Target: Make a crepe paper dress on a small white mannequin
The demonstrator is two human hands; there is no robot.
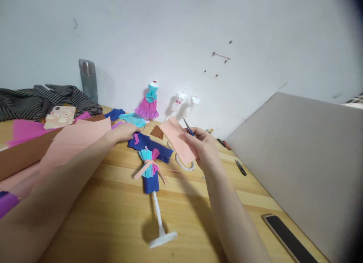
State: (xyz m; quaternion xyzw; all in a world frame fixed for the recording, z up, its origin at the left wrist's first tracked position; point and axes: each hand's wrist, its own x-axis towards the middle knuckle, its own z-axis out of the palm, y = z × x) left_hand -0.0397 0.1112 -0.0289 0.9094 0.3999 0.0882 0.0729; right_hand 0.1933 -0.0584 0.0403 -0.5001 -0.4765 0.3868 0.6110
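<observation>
My right hand is closed on a strip of peach crepe paper; scissors with a dark blade and blue part stick up from the same grip. My left hand reaches low over the table, fingers stretched to the right, beside a dark blue paper piece and a light blue one. Between my arms a small white dress-form stand lies on the table, dressed in a blue and pink paper top with a peach sash and a dark blue skirt.
Against the wall stand a dressed mini mannequin and two white ones. A tape roll, a cutter and a phone lie to the right. Paper sheets, a phone case, striped cloth and a bottle are left.
</observation>
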